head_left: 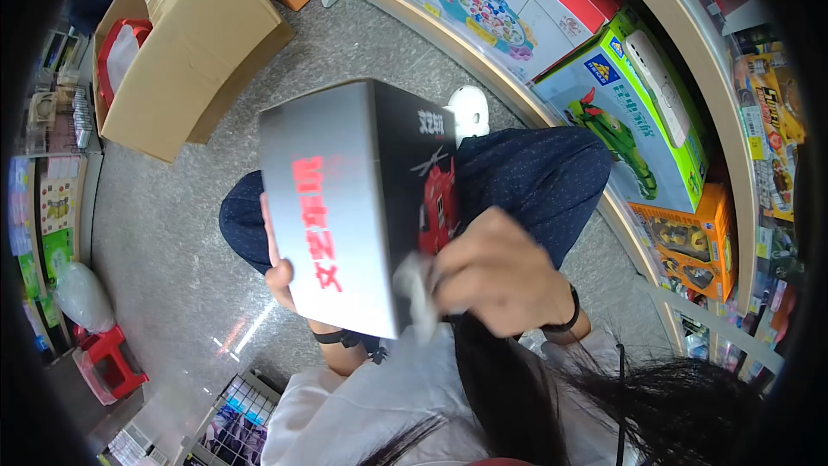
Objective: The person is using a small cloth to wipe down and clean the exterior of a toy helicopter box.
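Note:
I hold a black and silver toy box point(345, 198) with red lettering upright over my knees. My left hand point(278, 272) grips its left edge from behind; only the fingers and thumb base show. My right hand point(500, 272) is closed around a crumpled white cloth point(416, 289) and presses it against the box's dark right side, near a red vehicle picture. A dark band sits on each wrist.
A curved shelf point(535, 112) on the right holds boxed toys, among them a green box point(642, 112) and an orange one point(690, 242). Cardboard cartons point(185, 60) stand on the grey floor at upper left. A red stool point(108, 362) and wire basket point(237, 418) sit at lower left.

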### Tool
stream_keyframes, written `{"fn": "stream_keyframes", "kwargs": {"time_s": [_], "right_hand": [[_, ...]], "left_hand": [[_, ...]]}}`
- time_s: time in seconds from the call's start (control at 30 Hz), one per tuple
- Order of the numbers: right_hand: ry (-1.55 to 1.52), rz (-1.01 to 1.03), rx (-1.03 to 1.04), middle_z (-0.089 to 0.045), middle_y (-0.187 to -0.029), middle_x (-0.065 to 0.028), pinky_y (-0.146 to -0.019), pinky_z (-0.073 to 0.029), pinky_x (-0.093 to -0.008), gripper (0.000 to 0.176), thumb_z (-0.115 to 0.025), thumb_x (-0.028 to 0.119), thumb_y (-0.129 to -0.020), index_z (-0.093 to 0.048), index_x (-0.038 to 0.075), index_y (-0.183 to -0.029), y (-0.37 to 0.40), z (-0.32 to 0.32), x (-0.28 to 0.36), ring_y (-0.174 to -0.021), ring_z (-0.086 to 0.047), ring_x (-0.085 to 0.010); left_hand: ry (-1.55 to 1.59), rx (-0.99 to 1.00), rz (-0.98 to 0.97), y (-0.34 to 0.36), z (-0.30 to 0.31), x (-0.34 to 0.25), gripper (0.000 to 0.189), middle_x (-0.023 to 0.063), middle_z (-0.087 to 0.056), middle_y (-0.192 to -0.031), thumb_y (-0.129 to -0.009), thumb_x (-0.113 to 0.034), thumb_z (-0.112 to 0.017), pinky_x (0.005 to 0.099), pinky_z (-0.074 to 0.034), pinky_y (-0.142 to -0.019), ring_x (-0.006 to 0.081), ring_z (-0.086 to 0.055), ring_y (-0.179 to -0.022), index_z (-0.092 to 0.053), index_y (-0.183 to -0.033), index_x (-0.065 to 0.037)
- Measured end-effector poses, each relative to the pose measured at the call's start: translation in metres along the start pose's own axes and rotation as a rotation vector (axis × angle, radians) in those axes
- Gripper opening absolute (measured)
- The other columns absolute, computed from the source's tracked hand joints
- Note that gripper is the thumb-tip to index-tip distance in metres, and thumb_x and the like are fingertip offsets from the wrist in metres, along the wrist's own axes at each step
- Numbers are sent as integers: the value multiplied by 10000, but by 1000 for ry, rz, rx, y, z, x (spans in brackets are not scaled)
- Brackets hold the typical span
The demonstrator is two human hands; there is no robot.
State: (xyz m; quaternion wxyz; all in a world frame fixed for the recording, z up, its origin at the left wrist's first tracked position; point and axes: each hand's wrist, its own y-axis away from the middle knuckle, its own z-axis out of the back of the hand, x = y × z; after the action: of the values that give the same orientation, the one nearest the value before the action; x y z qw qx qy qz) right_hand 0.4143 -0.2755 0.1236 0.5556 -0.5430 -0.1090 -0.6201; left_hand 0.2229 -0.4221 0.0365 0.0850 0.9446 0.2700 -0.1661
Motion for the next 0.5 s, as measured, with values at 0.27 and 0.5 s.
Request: {"fn": "stream_keyframes", "kwargs": {"time_s": [0.27,0.5], "right_hand": [[195,-646,-698,-536,-984,-48,-823,-413,-262,153,-483,160,-1019,-560,31,-1043,56,8,-83,-863,-509,-122],[-370,-834,-754,-530,-989,3,-798,-428,-211,197,-414,210,-1056,-490,60,-1158,80,-23,-107,-880,-508,-46]], "left_hand": [[175,-182,-12,29,88,-6,645,226,-516,-1323,-874,-326,-556,466,-493,-988,344,-564,-1174,-394,-1401,9],[184,-231,-37,33,127,1,628,224,-488,-1365,-899,-263,-519,440,-489,-998,326,-523,-1241,-345,-1442,0]]}}
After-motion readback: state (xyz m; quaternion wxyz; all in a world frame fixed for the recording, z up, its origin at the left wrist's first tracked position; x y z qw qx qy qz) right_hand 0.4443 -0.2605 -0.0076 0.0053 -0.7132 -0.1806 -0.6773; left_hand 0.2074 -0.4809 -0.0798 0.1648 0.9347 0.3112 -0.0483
